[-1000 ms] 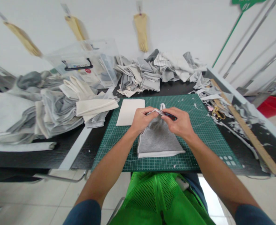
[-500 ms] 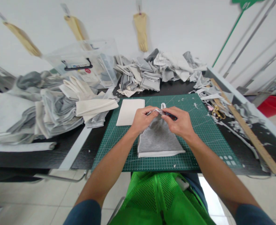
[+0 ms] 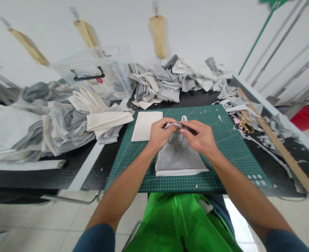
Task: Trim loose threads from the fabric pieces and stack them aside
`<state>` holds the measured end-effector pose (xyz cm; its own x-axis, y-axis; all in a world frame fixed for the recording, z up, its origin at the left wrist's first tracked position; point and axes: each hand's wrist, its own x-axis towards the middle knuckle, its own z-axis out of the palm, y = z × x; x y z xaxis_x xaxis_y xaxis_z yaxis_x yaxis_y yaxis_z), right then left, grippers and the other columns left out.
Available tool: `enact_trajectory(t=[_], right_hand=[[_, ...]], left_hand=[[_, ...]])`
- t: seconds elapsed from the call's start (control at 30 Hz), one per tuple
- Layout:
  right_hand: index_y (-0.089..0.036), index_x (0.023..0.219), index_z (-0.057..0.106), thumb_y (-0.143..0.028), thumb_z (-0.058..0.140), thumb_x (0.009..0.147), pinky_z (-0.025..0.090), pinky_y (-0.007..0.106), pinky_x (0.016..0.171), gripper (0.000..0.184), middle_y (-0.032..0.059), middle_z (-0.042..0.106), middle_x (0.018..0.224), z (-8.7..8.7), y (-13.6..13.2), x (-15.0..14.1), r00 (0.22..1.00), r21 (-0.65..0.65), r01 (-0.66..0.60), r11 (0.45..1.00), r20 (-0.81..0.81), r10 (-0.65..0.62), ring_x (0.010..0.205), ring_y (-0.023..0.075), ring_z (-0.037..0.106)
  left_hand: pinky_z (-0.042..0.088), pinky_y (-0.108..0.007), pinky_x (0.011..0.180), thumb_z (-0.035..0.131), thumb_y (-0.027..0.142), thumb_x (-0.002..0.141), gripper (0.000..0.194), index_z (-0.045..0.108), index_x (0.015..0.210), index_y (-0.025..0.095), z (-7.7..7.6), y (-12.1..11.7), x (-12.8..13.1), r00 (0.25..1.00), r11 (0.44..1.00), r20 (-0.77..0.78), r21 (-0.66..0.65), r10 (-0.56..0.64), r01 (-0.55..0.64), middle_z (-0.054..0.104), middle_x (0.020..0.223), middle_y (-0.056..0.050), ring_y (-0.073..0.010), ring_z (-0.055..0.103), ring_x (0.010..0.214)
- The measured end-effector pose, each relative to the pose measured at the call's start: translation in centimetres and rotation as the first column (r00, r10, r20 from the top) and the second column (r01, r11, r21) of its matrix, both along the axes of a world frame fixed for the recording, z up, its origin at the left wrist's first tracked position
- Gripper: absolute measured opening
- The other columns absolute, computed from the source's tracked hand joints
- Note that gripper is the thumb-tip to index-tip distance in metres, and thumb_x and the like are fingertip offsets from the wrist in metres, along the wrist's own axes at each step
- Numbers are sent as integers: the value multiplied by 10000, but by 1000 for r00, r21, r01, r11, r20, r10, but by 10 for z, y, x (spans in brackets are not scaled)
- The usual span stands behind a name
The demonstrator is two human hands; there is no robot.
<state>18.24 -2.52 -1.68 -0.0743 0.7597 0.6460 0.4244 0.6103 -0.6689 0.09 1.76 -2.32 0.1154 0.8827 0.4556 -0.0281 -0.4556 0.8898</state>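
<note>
My left hand pinches the gathered far end of a grey piece of fabric. Close beside it, my right hand is closed around a small black-handled tool; its working end is hidden at the fabric, so I cannot tell its kind. The fabric's wide near end, edged in white, lies on the green cutting mat. A small white loop of cloth sticks up just beyond my fingers. Left of my left hand lies a cream rectangular sheet.
Folded grey and cream fabrics cover the left side, before a clear plastic box. More cloth pieces are heaped at the back. To the right are gold-handled scissors, scraps and a long wooden ruler.
Both hands stay together at the fabric's far end with only a slight shift of the fingers. The whole view has moved a little.
</note>
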Motion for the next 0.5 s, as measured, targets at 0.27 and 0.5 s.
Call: enact_trajectory(t=[0.27, 0.5], right_hand=[[-227, 1120, 815, -326, 729, 931, 590, 344, 802, 230, 72, 806, 999, 4, -2, -1, 1000, -7, -4, 1000, 28, 5, 872, 206, 730], [-232, 1111, 817, -324, 719, 935, 587, 340, 794, 222, 68, 807, 997, 5, -3, 0, 999, -14, -6, 1000, 33, 7, 867, 204, 727]], left_hand=[[549, -303, 802, 875, 449, 766, 291, 797, 859, 184, -1, 1, 0, 997, 998, 51, -43, -52, 55, 790, 869, -50, -173, 703, 812], [557, -315, 806, 874, 463, 756, 310, 807, 869, 182, -2, 1, -1, 999, 998, 13, -55, -38, 38, 798, 880, -57, -187, 710, 822]])
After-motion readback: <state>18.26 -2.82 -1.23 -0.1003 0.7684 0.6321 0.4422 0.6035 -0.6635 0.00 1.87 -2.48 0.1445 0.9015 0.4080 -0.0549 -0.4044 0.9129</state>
